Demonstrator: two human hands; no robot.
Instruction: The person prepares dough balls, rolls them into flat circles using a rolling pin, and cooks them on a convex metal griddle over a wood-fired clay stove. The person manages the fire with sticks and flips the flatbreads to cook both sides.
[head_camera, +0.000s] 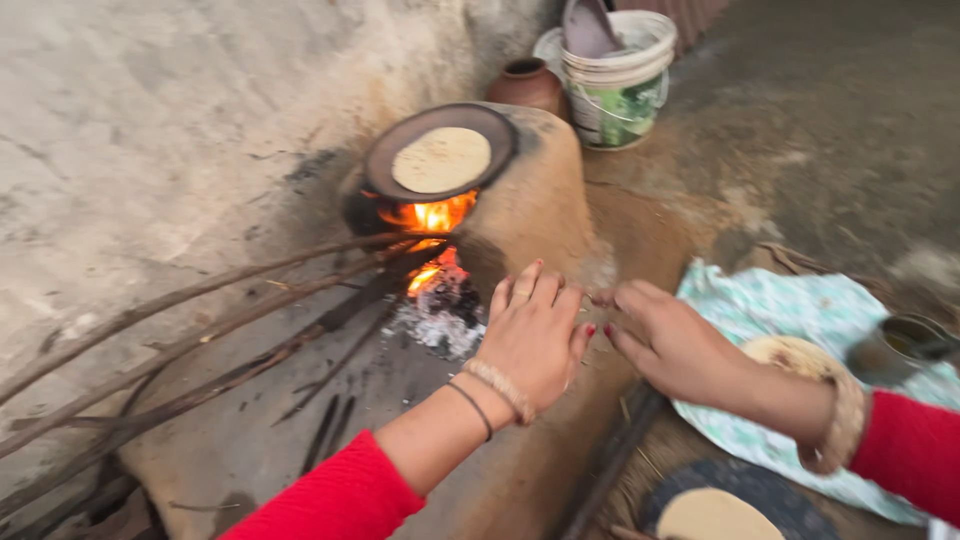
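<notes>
My left hand (535, 335) and my right hand (668, 345) are held side by side over the side wall of a clay stove (540, 215), fingers spread and pointing toward the fire, with nothing in either. A round flatbread (441, 159) lies on a dark pan (390, 160) on top of the stove. Flames (432, 215) burn beneath the pan, and embers with grey ash (440, 320) lie at the stove mouth just left of my left hand. Both arms wear red sleeves and wrist bangles.
Long sticks (200, 320) reach into the fire from the left. A clay pot (528, 85) and a white bucket (620, 85) stand behind the stove. On the right a patterned cloth (800, 310) holds a flatbread (790, 355) and a metal cup (905, 345). Another rolled disc (712, 515) lies on a dark board.
</notes>
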